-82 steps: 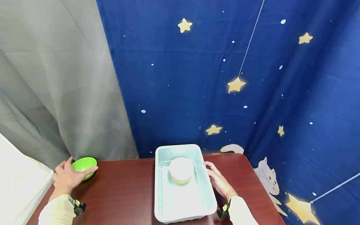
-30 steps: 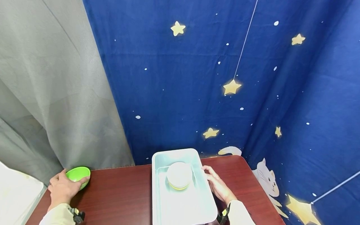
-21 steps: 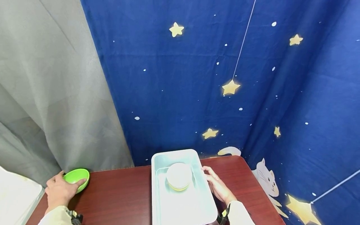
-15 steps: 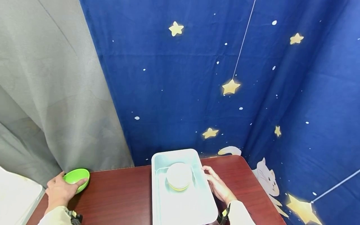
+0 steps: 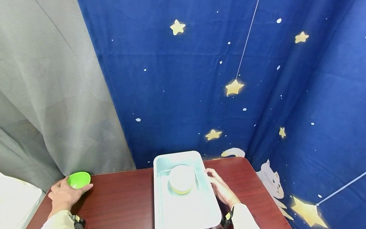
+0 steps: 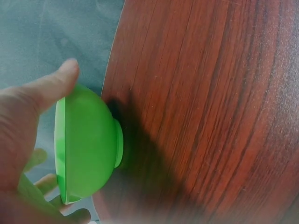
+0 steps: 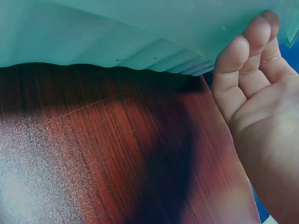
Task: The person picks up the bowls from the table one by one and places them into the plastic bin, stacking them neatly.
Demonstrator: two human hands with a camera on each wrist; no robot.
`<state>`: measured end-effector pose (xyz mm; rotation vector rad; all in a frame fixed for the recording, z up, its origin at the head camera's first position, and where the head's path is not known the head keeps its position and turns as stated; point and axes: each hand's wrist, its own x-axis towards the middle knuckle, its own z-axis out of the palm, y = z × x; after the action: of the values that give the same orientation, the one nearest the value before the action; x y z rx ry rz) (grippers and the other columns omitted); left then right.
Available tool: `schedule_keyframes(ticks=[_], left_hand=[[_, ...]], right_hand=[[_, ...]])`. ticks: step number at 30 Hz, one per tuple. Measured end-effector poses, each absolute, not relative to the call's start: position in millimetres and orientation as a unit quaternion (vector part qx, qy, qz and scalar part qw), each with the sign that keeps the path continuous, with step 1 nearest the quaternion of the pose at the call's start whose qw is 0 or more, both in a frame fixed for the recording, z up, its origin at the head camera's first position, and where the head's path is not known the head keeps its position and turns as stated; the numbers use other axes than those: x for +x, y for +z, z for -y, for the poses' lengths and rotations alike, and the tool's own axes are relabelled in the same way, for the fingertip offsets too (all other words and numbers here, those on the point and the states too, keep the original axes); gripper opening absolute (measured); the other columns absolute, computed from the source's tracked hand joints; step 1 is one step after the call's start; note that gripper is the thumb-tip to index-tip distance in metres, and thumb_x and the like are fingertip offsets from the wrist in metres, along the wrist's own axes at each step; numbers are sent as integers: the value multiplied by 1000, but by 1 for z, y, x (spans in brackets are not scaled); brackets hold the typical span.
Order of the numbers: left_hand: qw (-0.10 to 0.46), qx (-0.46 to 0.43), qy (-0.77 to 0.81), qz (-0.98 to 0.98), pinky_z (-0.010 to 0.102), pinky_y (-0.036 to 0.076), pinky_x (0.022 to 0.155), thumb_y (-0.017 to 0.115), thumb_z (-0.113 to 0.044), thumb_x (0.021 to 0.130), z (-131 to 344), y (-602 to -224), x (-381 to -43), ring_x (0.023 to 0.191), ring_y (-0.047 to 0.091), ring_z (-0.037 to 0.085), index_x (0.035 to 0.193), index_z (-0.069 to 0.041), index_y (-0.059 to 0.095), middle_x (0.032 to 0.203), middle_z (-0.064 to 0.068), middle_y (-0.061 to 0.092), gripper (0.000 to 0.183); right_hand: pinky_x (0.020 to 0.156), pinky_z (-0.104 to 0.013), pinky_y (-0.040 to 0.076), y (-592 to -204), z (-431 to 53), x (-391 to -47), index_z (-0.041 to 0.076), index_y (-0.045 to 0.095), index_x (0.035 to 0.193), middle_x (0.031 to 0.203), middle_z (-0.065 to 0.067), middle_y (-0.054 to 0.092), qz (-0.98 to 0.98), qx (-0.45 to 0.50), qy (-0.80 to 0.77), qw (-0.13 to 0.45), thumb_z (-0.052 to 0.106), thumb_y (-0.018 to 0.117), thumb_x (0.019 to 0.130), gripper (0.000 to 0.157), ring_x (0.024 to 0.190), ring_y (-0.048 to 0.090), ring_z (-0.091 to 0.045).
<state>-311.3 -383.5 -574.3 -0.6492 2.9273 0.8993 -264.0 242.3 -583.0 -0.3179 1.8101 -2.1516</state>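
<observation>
A light green bowl (image 5: 79, 180) stands near the table's back left edge. My left hand (image 5: 65, 194) is around its near left side, thumb and fingers spread at the rim; the left wrist view shows the thumb (image 6: 56, 84) straight along one side and the fingertips (image 6: 46, 183) at the other. A pale blue-green plastic tub (image 5: 188, 211) sits mid-table, with a stack of white and yellow bowls (image 5: 182, 179) in its far half. My right hand (image 5: 220, 187) touches the tub's right wall with extended fingers (image 7: 232, 53), its palm off the table.
The dark red wood table (image 5: 123, 200) has a rounded back right corner. A grey curtain (image 5: 85, 136) and a blue starry curtain (image 5: 177, 95) hang close behind. At the left edge lies a white box-like thing (image 5: 18, 198).
The left thumb has moved off the green bowl's inside rim, and the hand has spread wider. The view has shifted slightly. Right hand and tub hold the same place relative to each other.
</observation>
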Motion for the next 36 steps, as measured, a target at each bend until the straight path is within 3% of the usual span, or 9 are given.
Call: schedule_keyframes(ticks=[4,9,13,23,28,36], left_hand=[[-4,-209,290,-934,75,37,89,80,-68,72,384,-575,-309,128,13,67,157,5,14,151,49,7,130],[0,-210,296,-932,75,33,96,82,-63,73,383,-574,-307,128,17,71,157,5,12,149,50,6,129],[20,-224,305,-925,76,32,103,84,-61,72,380,-571,-307,128,21,74,158,6,6,148,49,2,133],[58,-216,294,-929,74,36,100,91,-61,62,377,-568,-301,121,28,70,160,3,-2,141,48,7,149],[42,-198,292,-935,74,32,97,94,-56,58,376,-570,-300,118,22,68,160,1,-2,142,42,9,151],[-3,-213,303,-929,74,27,96,96,-47,56,367,-574,-300,116,22,73,159,1,3,149,45,3,147]], right_hand=[[84,-30,57,-582,-242,-263,21,41,134,128,-4,59,-629,-114,-753,158,24,49,107,28,106,66,-13],[84,-30,57,-581,-241,-262,20,41,134,129,-5,58,-629,-108,-754,156,24,49,106,29,106,66,-13],[84,-30,57,-579,-240,-260,22,42,133,129,-5,58,-630,-102,-755,153,24,49,106,28,105,66,-13],[84,-30,57,-584,-240,-260,22,41,134,128,-4,58,-624,-112,-757,156,24,48,107,27,104,66,-12],[84,-30,57,-585,-239,-261,21,41,134,129,-5,57,-628,-112,-755,152,24,47,107,28,105,66,-12],[85,-30,57,-583,-240,-262,20,41,135,129,-4,58,-633,-108,-752,149,24,48,107,29,105,66,-13]])
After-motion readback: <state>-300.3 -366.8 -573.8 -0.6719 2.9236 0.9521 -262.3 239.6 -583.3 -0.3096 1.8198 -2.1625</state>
